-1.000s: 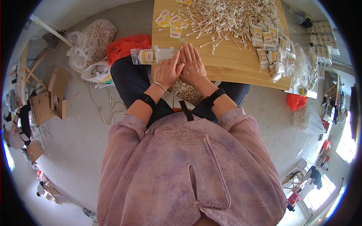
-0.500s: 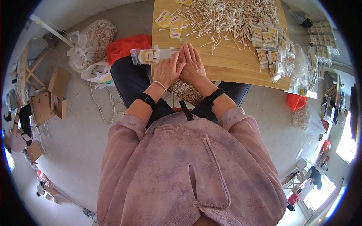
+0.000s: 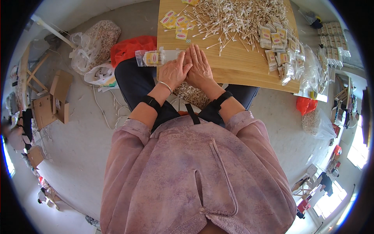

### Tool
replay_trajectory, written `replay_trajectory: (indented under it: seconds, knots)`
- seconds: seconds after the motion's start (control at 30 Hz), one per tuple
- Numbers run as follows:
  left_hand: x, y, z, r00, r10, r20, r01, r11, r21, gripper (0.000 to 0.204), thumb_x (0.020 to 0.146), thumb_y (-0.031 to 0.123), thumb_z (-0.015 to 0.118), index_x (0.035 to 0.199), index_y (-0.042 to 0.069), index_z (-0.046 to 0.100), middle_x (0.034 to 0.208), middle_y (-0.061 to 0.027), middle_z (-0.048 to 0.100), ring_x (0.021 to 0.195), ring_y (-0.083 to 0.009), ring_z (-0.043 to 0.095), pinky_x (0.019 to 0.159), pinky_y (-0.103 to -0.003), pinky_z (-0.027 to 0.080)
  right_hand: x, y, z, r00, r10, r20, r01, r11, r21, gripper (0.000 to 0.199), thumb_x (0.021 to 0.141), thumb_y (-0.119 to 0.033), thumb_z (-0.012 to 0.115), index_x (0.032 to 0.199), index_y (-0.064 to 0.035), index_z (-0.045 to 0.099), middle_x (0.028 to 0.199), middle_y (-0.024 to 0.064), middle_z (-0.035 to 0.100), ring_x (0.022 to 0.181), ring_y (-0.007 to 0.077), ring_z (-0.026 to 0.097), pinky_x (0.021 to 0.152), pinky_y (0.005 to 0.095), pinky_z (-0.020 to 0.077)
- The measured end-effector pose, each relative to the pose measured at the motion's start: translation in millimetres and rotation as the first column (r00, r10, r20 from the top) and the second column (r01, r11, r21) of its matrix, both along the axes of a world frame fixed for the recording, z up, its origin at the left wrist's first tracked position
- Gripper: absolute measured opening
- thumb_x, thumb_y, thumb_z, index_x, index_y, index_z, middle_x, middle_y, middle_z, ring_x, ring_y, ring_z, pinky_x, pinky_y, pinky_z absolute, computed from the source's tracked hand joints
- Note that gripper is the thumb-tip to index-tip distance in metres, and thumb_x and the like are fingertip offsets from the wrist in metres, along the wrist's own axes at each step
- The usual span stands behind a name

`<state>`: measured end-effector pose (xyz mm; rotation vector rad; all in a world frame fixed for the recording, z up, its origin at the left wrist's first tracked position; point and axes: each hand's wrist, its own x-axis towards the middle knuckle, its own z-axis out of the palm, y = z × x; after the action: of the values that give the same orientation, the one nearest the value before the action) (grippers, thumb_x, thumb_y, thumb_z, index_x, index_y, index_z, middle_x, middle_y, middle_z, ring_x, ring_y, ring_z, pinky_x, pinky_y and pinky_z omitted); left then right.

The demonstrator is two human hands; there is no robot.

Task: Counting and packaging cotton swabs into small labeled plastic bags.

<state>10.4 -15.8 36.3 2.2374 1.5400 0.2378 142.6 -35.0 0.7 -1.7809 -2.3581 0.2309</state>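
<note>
My left hand (image 3: 172, 73) and my right hand (image 3: 199, 70) meet at the near edge of the wooden table (image 3: 237, 72). The right one lies flat with its fingers stretched out and close together. Against its side rest the thumb and forefinger of the left hand, held apart from each other. A few cotton swabs (image 3: 180, 57) show in the gap by the fingertips; the rest of what lies under the hands is hidden. Just left of them, a clear bag (image 3: 140, 58) with a yellow card (image 3: 152, 59) and a row of swabs sticks out over the table's left edge.
A big heap of loose cotton swabs (image 3: 233, 19) covers the far table. Yellow cards (image 3: 181, 34) lie at its left, filled swab packs (image 3: 277, 41) at its right. Red plastic (image 3: 132, 48), a bulging swab sack (image 3: 105, 37) and cardboard boxes (image 3: 58, 93) stand left on the floor.
My fingers shift slightly over the cotton swabs, and fewer swab tips show beside the left forefinger. Both hands stay in the same place. A person at the far left moves a little.
</note>
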Motion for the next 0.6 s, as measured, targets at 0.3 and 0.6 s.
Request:
replay_trajectory:
  seconds: [0.3,0.6]
  knots:
    - [-4.3,3.1,-16.1,0.999,0.031,0.025,-0.031,0.999,-0.009,0.038,0.091,0.026,0.047,0.128,0.015,0.043,0.084,-0.0176,0.066,0.076,-0.0348,0.064,0.065,-0.045,0.051,-0.7,-1.2,-0.5,1.000,0.004,0.019,-0.005,0.996,0.086,0.066,0.089,-0.036,0.041,0.137,0.0062,0.029,0.146,0.0223,0.024,0.139,0.0329,0.019,0.114,0.0416,0.0137]
    - [-5.1,3.2,-19.5,0.999,0.050,0.007,-0.050,0.999,-0.008,0.038,0.090,0.022,0.050,0.126,0.017,0.042,0.079,-0.0167,0.066,0.073,-0.0346,0.064,0.062,-0.047,0.051,4.4,-6.1,0.7,0.997,0.064,-0.043,-0.061,0.996,0.069,0.065,0.089,-0.037,0.041,0.137,0.0050,0.031,0.145,0.0213,0.027,0.138,0.0316,0.020,0.114,0.0416,0.0147]
